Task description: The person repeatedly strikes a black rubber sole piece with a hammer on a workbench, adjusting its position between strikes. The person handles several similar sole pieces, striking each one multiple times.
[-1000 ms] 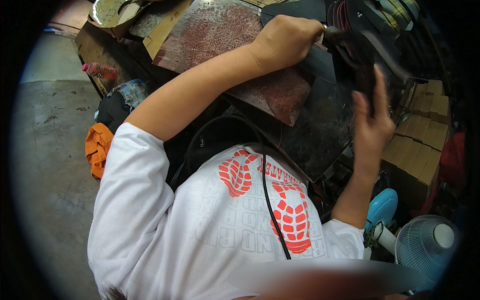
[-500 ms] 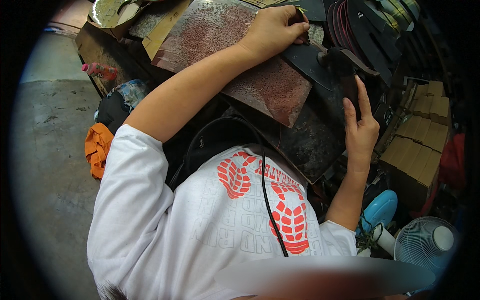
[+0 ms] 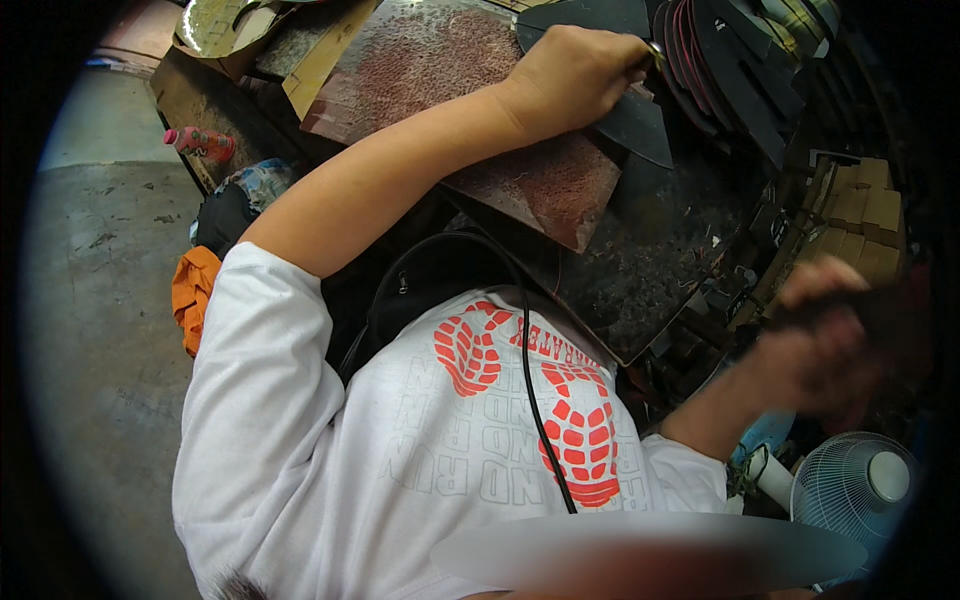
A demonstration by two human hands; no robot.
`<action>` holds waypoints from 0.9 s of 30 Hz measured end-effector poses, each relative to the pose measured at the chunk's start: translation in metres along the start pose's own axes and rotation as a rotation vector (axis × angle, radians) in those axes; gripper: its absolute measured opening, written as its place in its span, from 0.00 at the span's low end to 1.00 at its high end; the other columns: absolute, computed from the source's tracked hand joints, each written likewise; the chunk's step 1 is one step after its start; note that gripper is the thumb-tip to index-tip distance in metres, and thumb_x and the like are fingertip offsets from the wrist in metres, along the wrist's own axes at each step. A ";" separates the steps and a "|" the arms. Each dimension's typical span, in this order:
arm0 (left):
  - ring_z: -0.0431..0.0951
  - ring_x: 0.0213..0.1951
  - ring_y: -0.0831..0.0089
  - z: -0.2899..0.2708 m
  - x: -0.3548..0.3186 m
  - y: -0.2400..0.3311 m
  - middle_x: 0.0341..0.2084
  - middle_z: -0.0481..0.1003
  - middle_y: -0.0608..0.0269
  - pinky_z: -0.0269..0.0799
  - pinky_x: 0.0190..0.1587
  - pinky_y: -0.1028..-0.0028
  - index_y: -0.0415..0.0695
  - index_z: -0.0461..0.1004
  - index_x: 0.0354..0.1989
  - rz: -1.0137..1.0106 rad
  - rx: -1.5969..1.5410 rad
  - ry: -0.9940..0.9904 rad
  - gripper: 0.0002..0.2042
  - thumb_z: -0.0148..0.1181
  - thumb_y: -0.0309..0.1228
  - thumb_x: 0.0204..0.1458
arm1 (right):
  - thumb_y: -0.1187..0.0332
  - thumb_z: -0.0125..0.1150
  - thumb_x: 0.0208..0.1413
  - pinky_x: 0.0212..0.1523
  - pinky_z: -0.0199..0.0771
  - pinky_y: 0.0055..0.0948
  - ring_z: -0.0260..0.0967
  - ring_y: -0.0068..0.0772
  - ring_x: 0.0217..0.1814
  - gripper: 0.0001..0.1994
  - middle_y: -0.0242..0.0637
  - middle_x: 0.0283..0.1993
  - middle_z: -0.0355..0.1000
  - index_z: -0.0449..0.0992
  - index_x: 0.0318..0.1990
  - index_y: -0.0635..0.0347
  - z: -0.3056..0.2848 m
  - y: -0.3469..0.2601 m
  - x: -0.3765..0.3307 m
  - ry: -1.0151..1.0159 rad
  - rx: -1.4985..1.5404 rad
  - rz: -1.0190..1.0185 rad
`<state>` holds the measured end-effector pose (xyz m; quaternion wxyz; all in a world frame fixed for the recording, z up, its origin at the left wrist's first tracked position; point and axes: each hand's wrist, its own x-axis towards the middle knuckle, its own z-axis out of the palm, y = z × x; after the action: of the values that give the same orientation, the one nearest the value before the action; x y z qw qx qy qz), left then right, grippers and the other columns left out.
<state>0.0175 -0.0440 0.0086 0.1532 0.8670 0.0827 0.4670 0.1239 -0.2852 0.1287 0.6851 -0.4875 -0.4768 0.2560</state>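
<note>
My left hand (image 3: 585, 85) is closed, its fingertips pinching a small shiny metal piece (image 3: 655, 52) whose kind I cannot make out. Beneath that hand lies a flat, dark, pointed piece of sheet (image 3: 640, 130), partly over a worn reddish-brown board (image 3: 540, 195). My right hand (image 3: 820, 335), smeared by motion, is raised off to the right of the bench. It grips a hammer (image 3: 885, 315), now only a dark blur. Beside the left fingertips stands a row of dark cut sheets with red edges (image 3: 690, 65).
The dark bench top (image 3: 640, 270) carries small scraps. Brown cardboard boxes (image 3: 865, 215) are stacked at the right, above a white fan (image 3: 855, 490). A pink-capped bottle (image 3: 200, 143) and an orange cloth (image 3: 195, 300) are at the left. A black cord (image 3: 530, 370) hangs over my shirt.
My right hand has swung the hammer away from the dark sheet, to the right and toward me. My left hand has shifted right, toward the row of red-edged sheets.
</note>
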 end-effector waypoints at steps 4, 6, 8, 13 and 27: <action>0.82 0.34 0.51 0.004 -0.004 0.002 0.29 0.79 0.52 0.78 0.38 0.60 0.42 0.76 0.35 0.000 -0.031 -0.045 0.06 0.62 0.29 0.51 | 0.66 0.63 0.65 0.34 0.69 0.23 0.67 0.14 0.32 0.27 0.32 0.43 0.77 0.67 0.71 0.42 -0.023 0.064 -0.032 0.145 -0.801 0.211; 0.82 0.34 0.51 0.006 -0.005 -0.001 0.29 0.79 0.51 0.78 0.38 0.59 0.42 0.76 0.35 -0.099 -0.086 0.036 0.05 0.62 0.29 0.52 | 0.64 0.62 0.66 0.22 0.56 0.15 0.53 0.09 0.23 0.25 0.22 0.30 0.70 0.68 0.70 0.39 -0.030 0.079 -0.040 0.117 -0.922 0.131; 0.82 0.34 0.52 0.005 -0.006 -0.004 0.29 0.79 0.50 0.78 0.37 0.61 0.41 0.78 0.36 -0.219 -0.102 0.028 0.07 0.62 0.31 0.53 | 0.60 0.63 0.64 0.33 0.70 0.26 0.69 0.18 0.30 0.26 0.35 0.43 0.78 0.69 0.69 0.35 -0.026 0.081 -0.039 0.069 -0.910 0.234; 0.80 0.28 0.69 -0.003 -0.003 -0.008 0.25 0.80 0.56 0.77 0.32 0.71 0.36 0.77 0.35 -0.707 -0.607 -0.047 0.06 0.61 0.27 0.58 | 0.56 0.64 0.62 0.46 0.81 0.37 0.82 0.41 0.49 0.27 0.43 0.51 0.81 0.69 0.69 0.32 -0.005 0.070 -0.028 0.030 -1.105 0.206; 0.82 0.33 0.53 0.002 0.001 -0.006 0.28 0.80 0.50 0.78 0.36 0.65 0.40 0.79 0.37 -0.197 -0.154 0.013 0.07 0.65 0.30 0.53 | 0.56 0.60 0.64 0.43 0.77 0.31 0.77 0.37 0.46 0.19 0.45 0.48 0.77 0.72 0.58 0.52 0.002 0.000 -0.007 0.106 -0.906 -0.247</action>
<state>0.0194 -0.0385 0.0064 0.2642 0.8373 0.1324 0.4601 0.1188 -0.2901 0.1261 0.4522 -0.6893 -0.5594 -0.0863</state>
